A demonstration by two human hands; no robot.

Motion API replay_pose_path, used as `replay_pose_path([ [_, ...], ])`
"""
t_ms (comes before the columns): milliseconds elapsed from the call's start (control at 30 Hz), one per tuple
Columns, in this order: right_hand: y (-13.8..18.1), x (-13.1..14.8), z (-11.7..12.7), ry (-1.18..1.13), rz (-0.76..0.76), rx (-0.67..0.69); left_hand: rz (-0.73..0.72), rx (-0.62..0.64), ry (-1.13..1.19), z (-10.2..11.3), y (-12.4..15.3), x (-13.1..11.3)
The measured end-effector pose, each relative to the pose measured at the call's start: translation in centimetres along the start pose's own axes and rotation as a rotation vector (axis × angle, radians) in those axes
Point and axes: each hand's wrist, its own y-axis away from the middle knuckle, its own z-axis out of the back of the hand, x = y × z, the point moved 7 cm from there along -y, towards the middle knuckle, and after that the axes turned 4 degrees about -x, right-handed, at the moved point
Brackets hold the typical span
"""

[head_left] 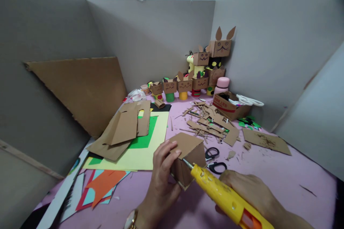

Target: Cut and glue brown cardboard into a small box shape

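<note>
My left hand point(161, 171) is closed around a small brown cardboard box point(189, 154), thumb and fingers gripping its left side just above the pink tabletop point(282, 179). My right hand point(249, 189) grips a yellow glue gun point(220, 193), which has dried glue on its body. The gun's metal nozzle touches the box's near edge. A watch sits on my left wrist.
Black-handled scissors point(215, 159) lie just behind the box. Cardboard scraps point(212, 121) litter the middle. Cardboard sheets point(126, 128) lie on yellow and green paper at left; coloured paper point(102, 186) lies nearer. Cardboard animal figures point(200, 75), a pink bottle point(222, 86) and an open carton point(228, 105) stand at the back.
</note>
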Motion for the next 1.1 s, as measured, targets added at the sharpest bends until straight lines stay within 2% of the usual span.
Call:
replay_pose_path([
  [67, -0.2, -0.3, -0.3, -0.011, 0.032, 0.085, -0.003, 0.001, 0.003, 0.0, 0.0, 0.0],
  [133, -0.2, -0.3, -0.3, -0.018, 0.081, 0.115, -0.005, 0.002, 0.004, 0.0, 0.1, 0.0],
  [233, -0.1, 0.2, 0.1, 0.019, 0.135, 0.010, -0.004, 0.005, 0.005, 0.0, 0.2, 0.1],
  [333, 0.0, 0.7, 0.3, 0.095, 0.115, -0.119, 0.006, 0.004, -0.008, 0.0, 0.1, 0.1],
  [400, 0.0, 1.1, 0.4, 0.122, 0.108, -0.156, 0.006, -0.002, -0.016, 0.0, 0.1, 0.1],
  [500, -0.2, 1.7, 0.6, 0.115, 0.149, -0.150, 0.007, -0.002, -0.017, 0.0, 0.0, 0.0],
  [633, -0.3, 1.6, 0.9, 0.101, 0.117, -0.145, 0.010, 0.008, -0.005, 0.0, 0.0, 0.0],
  [833, -0.5, 1.2, 1.0, -0.063, 0.111, -0.080, 0.014, 0.005, 0.023, 0.0, 0.0, 0.1],
  [967, -0.4, 1.1, 1.1, -0.131, 0.186, 0.004, 0.029, 0.018, 0.043, -0.1, 0.1, 0.2],
  [1100, -0.2, 0.9, 1.0, -0.180, 0.082, -0.039, 0.033, 0.011, 0.048, -0.1, 0.1, 0.2],
])
